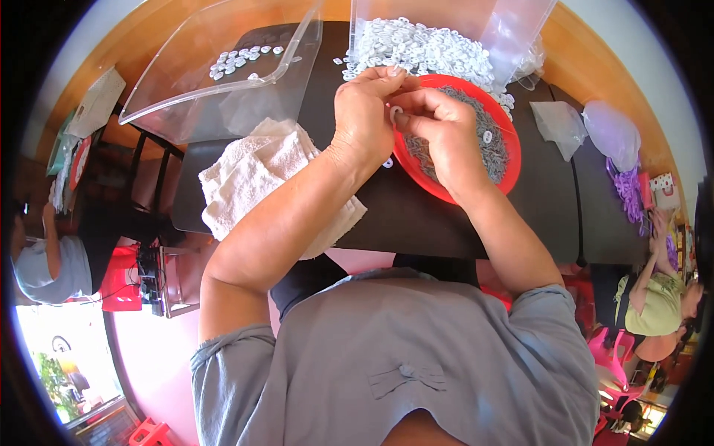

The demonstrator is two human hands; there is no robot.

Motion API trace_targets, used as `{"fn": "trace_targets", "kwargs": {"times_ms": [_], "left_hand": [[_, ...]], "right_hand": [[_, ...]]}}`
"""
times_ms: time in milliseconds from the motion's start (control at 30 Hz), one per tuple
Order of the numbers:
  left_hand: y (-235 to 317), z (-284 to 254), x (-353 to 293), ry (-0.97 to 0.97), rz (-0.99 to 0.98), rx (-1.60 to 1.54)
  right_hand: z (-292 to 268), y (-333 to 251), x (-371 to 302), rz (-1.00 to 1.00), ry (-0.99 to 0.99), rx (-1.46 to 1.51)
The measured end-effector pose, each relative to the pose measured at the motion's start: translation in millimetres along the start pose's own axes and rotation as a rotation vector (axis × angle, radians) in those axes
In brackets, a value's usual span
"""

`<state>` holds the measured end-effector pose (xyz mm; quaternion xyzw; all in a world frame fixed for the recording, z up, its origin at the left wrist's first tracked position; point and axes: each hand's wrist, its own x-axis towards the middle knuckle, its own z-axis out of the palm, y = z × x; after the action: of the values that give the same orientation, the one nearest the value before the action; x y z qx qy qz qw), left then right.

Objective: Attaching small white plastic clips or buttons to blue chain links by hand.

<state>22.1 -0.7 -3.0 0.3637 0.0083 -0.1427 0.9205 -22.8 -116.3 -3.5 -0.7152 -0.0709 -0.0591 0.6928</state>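
Over the left edge of a red basin, my two hands meet. In my right hand, thumb and forefinger pinch a small white plastic oval ring. My left hand is closed just beside it, fingertips pressed together; what they hold is hidden. Many thin grey pieces, too small to name, fill the basin, and one white oval piece lies on them. Another white piece rests on the dark table below my left wrist.
A clear bin spills a heap of white pieces behind the basin. At left stand another clear bin with several pieces and a crumpled towel. Plastic bags lie right. People sit at left and right.
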Motion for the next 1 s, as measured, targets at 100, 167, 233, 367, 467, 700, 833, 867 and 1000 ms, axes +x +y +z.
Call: {"fn": "trace_targets", "kwargs": {"times_ms": [100,167,233,367,467,700,833,867,1000], "left_hand": [[-3,-4,4,-0.034,0.175,0.196],[-2,-2,-1,-0.109,0.281,0.359],[-6,-2,-2,-0.126,0.302,0.370],[-9,1,-5,-0.142,0.325,0.442],[-9,1,-5,-0.146,0.346,0.527],[-9,1,-6,-0.173,0.349,0.621],[-7,2,-7,-0.165,0.341,0.615],[-7,1,-6,-0.169,0.344,0.606],[-7,1,-6,-0.181,0.379,0.621]], "right_hand": [[-17,-2,6,-0.010,0.075,0.160],[-30,-6,10,-0.037,0.135,0.128],[-34,-11,10,-0.033,0.176,0.146],[-39,-13,10,-0.073,0.161,0.172],[-40,-14,11,-0.110,0.155,0.147],[-40,-12,12,-0.183,0.153,0.059],[-39,-15,10,-0.198,0.173,0.014],[-39,-15,11,-0.198,0.171,0.013],[-38,-15,11,-0.204,0.162,-0.003]]}}
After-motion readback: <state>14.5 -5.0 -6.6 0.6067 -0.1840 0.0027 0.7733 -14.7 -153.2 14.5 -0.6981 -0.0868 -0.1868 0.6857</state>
